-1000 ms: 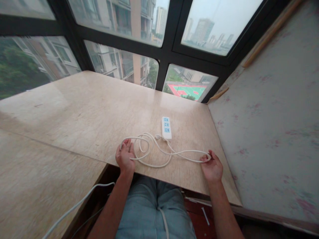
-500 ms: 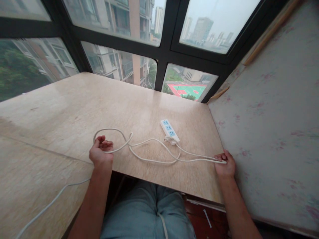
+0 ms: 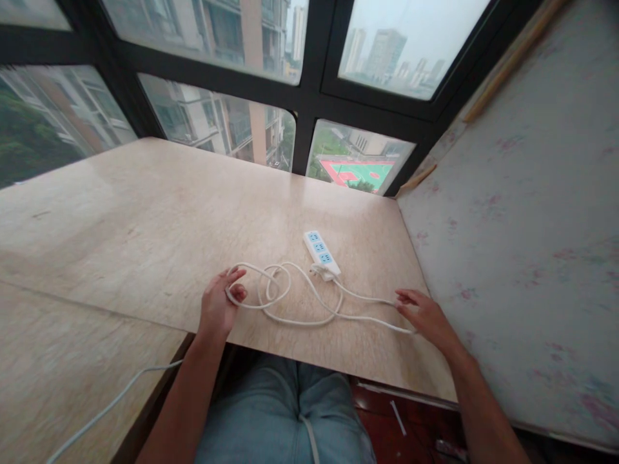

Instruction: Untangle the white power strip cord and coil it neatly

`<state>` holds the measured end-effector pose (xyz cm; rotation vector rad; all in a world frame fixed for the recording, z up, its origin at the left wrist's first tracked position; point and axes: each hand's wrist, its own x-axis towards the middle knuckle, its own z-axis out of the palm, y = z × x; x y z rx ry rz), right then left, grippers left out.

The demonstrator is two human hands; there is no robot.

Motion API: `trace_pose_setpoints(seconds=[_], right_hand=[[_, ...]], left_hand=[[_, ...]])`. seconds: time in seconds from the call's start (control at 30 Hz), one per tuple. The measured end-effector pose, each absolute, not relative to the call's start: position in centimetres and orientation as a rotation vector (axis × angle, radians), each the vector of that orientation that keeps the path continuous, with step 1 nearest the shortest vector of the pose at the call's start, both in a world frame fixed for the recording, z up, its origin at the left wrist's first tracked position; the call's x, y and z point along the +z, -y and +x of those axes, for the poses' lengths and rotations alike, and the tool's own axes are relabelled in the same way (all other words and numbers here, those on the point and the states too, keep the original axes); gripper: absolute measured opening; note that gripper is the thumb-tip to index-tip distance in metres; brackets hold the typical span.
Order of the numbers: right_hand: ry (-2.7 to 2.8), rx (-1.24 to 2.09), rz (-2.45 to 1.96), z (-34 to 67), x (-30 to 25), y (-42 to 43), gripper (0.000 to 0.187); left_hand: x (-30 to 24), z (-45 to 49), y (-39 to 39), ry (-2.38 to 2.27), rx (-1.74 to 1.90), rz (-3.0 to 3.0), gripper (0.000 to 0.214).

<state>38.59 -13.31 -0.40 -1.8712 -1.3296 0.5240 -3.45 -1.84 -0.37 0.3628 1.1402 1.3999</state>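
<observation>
A white power strip (image 3: 321,254) with blue socket faces lies on the tabletop, its plug (image 3: 320,269) resting against its near end. From it runs a white power cord (image 3: 300,323), spread in loose, crossing loops between my hands. My left hand (image 3: 220,301) is curled loosely around the cord's left loop, close to the table's front edge. At the right, my right hand (image 3: 422,314) is turned palm down over the cord's right bend. Two strands run in beneath its fingers, so the grip itself is partly hidden.
The wood-patterned tabletop (image 3: 159,212) meets dark-framed windows (image 3: 303,138) at the back and a floral wall (image 3: 507,245) on the right. A pale thin cable (image 3: 113,396) crosses the table's left part. My legs are below the front edge.
Both hands have moved inward, toward each other, and the cord between them has gone slacker, with a smaller left loop. My right hand has turned from palm up to palm down.
</observation>
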Motion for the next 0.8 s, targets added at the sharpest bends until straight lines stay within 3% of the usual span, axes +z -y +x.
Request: trace_pose_setpoints(seconds=[0.13, 0.3, 0.6, 0.8], right_hand=[[1.633, 0.517, -1.758, 35.1, 0.8, 12.9, 0.026], [1.802, 0.574, -1.629, 30.4, 0.4, 10.7, 0.027], [1.743, 0.586, -2.001, 27.2, -1.6, 4.9, 0.013], [1.612, 0.771, -1.822, 28.2, -1.7, 4.3, 0.018]], left_hand=[[-1.3, -2.1, 3.0, -1.281, 1.333, 0.501, 0.033], [-1.8, -1.9, 3.9, -1.329, 1.320, 0.621, 0.031], [-1.9, -2.5, 4.8, -1.229, 1.286, 0.728, 0.038], [-2.3, -2.6, 5.0, -1.174, 1.311, 0.700, 0.033]])
